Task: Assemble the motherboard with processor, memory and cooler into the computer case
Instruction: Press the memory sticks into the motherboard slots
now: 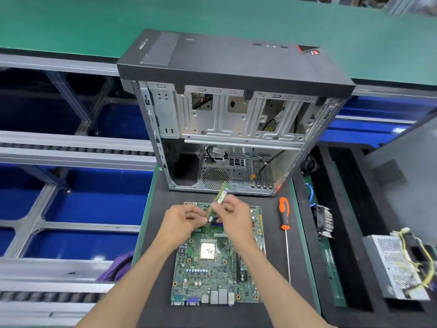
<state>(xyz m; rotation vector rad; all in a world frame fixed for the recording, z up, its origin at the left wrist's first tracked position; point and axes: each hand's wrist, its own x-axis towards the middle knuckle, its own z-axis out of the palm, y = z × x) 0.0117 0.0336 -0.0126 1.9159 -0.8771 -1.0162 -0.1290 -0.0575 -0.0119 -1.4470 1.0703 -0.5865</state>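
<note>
Both hands meet over the far end of the motherboard (214,263), which lies flat on the dark mat (163,192) just in front of the open computer case (227,129). The right hand (233,213) pinches a green memory stick (221,195) near its upper end, fingers curled round it; the left hand (181,220) pinches the lower end, and the stick tilts up and away above the blue memory slots (216,224). Motion blur hides whether its contact edge has touched a slot yet. The stick looks light, thin and stiff, but fragile along its contacts, so it is best held by the short ends and top edge, then pressed straight down evenly. The processor (208,250) already sits in its socket; the cooler (325,221) waits to the right, beyond an orange-handled screwdriver (284,214)
</note>
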